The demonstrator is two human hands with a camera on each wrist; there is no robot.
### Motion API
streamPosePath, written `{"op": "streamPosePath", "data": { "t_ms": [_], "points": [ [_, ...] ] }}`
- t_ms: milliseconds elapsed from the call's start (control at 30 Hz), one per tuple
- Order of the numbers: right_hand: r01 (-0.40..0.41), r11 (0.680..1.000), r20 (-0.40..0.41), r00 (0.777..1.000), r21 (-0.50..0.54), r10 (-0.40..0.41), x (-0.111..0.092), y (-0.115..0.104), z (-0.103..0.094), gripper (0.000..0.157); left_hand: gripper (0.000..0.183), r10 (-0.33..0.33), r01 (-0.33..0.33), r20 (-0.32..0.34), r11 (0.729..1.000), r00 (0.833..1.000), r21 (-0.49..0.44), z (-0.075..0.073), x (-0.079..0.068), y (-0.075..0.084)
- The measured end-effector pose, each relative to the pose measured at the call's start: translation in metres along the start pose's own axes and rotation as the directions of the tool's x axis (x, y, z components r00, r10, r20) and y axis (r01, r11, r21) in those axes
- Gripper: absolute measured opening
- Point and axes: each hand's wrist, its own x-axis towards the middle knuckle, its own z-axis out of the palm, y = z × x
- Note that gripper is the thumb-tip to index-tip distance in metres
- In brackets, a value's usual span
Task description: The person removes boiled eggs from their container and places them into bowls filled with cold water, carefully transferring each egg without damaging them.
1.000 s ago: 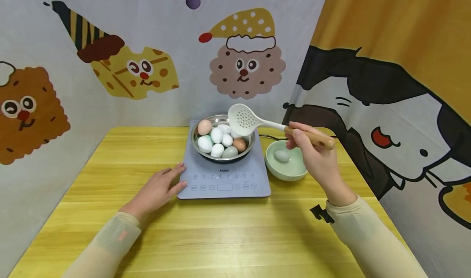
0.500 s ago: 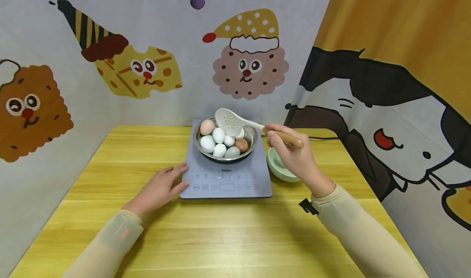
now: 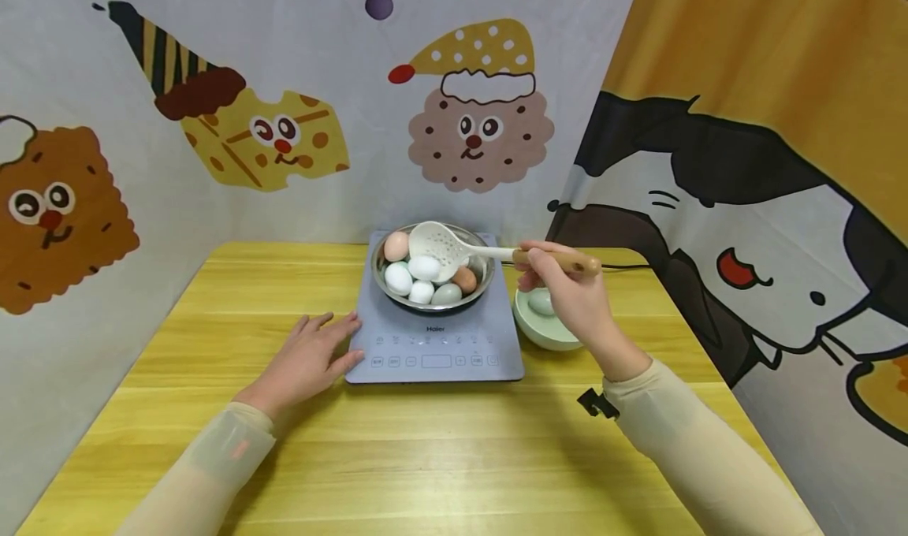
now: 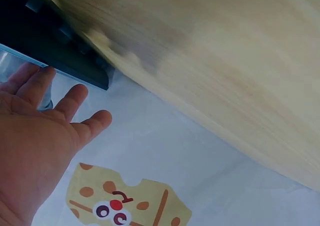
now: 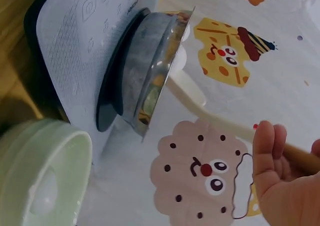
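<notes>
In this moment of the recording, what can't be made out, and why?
Head view: how many eggs the pan holds; the skimmer covers part of the pile.
Head view: the right side of the bowl; the right hand hides it.
Head view: symbols on the cooktop; too small.
Left wrist view: part of the left hand; cut off by the left edge.

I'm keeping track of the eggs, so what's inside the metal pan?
In the pan: several white eggs, a pinkish one at the back left, a brown one at right and a greyish one in front. The slotted spoon and these eggs hide whatever lies beneath.
</notes>
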Motion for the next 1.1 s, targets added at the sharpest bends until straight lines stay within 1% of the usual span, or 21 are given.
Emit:
{"op": "streamPosePath", "data": {
  "t_ms": [67,167,233,400,467,533,567,667,700,767,833,933,1100],
  "points": [
    [-0.087,0.994,-0.035,0.995,0.061,0.09,0.003,0.002,-0.002,0.034,0.06,-0.004,0.004,0.004,1.0,1.0,0.002,-0.001,0.0,0.001],
    [-0.177,0.975,-0.065,0.98,0.132,0.186,0.008,0.005,-0.004,0.035,0.06,-0.011,0.011,0.01,1.0,1.0,0.001,-0.001,0.0,0.002],
    [-0.214,0.964,-0.071,0.971,0.156,0.227,0.01,0.006,-0.005,0.035,0.06,-0.014,0.014,0.011,1.0,1.0,-0.001,-0.001,0.0,0.002],
    [-0.265,0.947,-0.083,0.955,0.182,0.283,0.012,0.007,-0.004,0.034,0.06,-0.013,0.013,0.009,1.0,1.0,-0.007,-0.001,0.0,0.002],
    [-0.297,0.934,-0.083,0.944,0.199,0.318,0.014,0.008,-0.004,0.034,0.06,-0.013,0.013,0.007,1.0,1.0,-0.011,-0.001,0.0,0.002],
    [-0.344,0.909,-0.078,0.926,0.234,0.37,0.018,0.01,-0.006,0.032,0.06,-0.016,0.016,0.006,1.0,1.0,-0.015,-0.001,0.0,0.002],
    [-0.372,0.892,-0.074,0.913,0.257,0.402,0.02,0.012,-0.007,0.031,0.06,-0.017,0.017,0.005,1.0,1.0,-0.016,-0.001,-0.001,0.002],
    [-0.445,0.825,-0.052,0.869,0.348,0.491,0.023,0.018,-0.012,0.028,0.06,-0.019,0.019,0.008,1.0,1.0,-0.02,0.0,-0.001,0.001],
    [-0.461,0.804,-0.041,0.858,0.377,0.511,0.024,0.02,-0.014,0.028,0.06,-0.019,0.019,0.009,1.0,1.0,-0.021,0.0,-0.002,0.002],
    [-0.479,0.772,-0.019,0.845,0.417,0.535,0.024,0.023,-0.018,0.031,0.06,-0.019,0.019,0.009,1.0,1.0,-0.024,0.001,-0.002,0.002],
    [-0.484,0.751,-0.001,0.84,0.449,0.543,0.023,0.027,-0.021,0.035,0.06,-0.019,0.019,0.009,0.999,1.0,-0.027,0.0,-0.002,0.002],
    [-0.491,0.736,0.017,0.837,0.466,0.547,0.021,0.029,-0.025,0.036,0.06,-0.02,0.02,0.01,0.999,1.0,-0.028,0.0,-0.001,0.003],
    [-0.497,0.713,0.03,0.83,0.495,0.558,0.016,0.03,-0.036,0.031,0.06,-0.025,0.026,0.017,0.999,1.0,-0.033,-0.001,-0.001,0.003]
  ]
}}
